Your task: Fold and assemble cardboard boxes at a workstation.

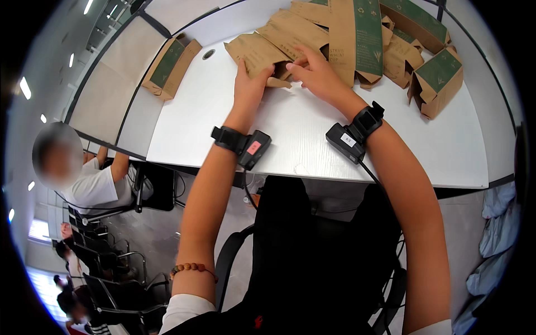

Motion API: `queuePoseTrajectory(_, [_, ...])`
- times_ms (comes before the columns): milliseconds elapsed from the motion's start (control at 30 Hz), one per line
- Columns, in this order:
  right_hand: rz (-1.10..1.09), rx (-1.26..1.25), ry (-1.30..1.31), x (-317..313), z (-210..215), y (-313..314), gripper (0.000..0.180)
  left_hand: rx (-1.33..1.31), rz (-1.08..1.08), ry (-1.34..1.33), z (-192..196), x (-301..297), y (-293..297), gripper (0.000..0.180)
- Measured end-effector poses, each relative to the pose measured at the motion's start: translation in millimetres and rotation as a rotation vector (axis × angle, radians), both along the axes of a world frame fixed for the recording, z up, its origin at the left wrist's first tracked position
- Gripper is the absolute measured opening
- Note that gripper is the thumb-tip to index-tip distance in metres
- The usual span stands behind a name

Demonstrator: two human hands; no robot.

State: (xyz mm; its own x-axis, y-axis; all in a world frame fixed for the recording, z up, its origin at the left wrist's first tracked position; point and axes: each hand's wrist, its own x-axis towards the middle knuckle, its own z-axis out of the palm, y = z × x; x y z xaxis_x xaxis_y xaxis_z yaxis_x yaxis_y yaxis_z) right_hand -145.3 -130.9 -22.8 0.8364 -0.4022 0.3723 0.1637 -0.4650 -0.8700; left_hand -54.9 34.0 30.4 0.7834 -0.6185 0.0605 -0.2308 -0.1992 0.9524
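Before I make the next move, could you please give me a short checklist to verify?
1. Left hand on the brown, open-ended cardboard box: ok, gripping it.
2. Right hand touching that box: cannot tell.
3. Box's end open: ok, dark opening visible between the hands.
4. Clearance from the neighbouring brown cardboard carton: not ok, overlapping in view.
5. Black wrist devices: ok, one on each wrist.

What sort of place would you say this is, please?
Probably a shared office or training room: a white desk with partitions, a row of black chairs, and another person seated to the left.
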Motion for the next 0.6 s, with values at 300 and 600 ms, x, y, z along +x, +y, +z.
queuePoseTrajectory(300, [0.214, 0.289, -0.089, -12.5, 23.0, 15.2, 0.051, -0.413, -0.178, -0.036, -9.1, -23.3, 55.2, 0.091])
queuePoseTrajectory(600, [0.452, 0.521, -0.172, -20.7, 27.2, 11.6, 0.038, -0.190, -0.199, 0.060, 14.9, -7.4, 38.2, 0.035])
